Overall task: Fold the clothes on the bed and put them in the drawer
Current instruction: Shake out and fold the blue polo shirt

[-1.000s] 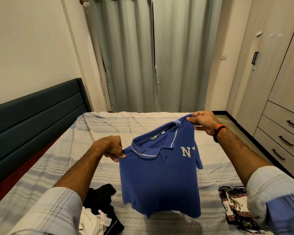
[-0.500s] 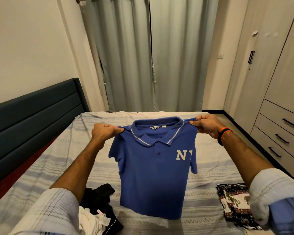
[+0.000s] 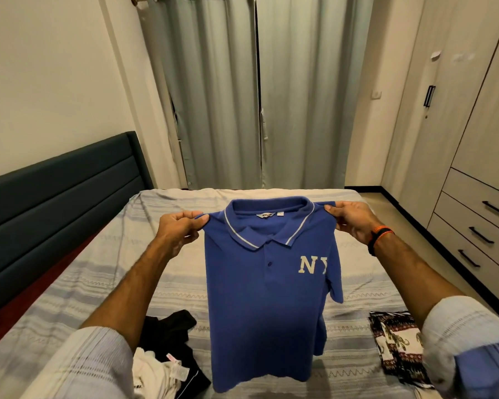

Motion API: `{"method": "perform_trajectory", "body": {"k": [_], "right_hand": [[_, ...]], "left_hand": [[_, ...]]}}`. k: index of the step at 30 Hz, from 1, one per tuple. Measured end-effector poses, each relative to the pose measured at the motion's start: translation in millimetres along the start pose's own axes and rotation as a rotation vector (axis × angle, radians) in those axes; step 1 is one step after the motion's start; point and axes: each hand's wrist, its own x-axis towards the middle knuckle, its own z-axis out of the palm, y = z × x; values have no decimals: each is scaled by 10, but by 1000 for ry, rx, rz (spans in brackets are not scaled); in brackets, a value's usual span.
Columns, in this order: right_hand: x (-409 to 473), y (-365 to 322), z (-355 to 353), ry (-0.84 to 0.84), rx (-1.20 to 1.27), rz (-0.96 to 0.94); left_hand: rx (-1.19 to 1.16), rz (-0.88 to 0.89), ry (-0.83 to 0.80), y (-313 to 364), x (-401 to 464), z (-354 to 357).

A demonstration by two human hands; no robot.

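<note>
Left hand and right hand each pinch a shoulder of the blue cotton polo shirt, held level, front facing the wearer. Long axis hangs straight down over the near striped bed; both hands equally close. Next, probably, laying it flat.

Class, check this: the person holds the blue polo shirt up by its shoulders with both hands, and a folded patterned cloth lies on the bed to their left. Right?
Not quite. The head view shows the folded patterned cloth on the striped bed to their right.
</note>
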Motion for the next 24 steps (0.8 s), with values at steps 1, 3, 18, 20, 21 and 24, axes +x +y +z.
{"method": "perform_trajectory", "body": {"k": [1, 3, 18, 20, 21, 24], "right_hand": [[-3, -2, -5, 7, -15, -19], [-11, -11, -15, -6, -69, -56], [-30, 38, -84, -20, -166, -86], [-44, 11, -78, -14, -108, -95], [-52, -7, -58, -9, -84, -105], [-73, -74, -14, 3, -51, -150]], "left_hand": [[55, 21, 14, 0, -4, 1], [277, 88, 57, 1, 48, -33], [345, 114, 46, -9, 70, 18], [284, 138, 51, -22, 35, 35], [265, 167, 64, -31, 19, 50], [152, 222, 18, -44, -84, 103]]}}
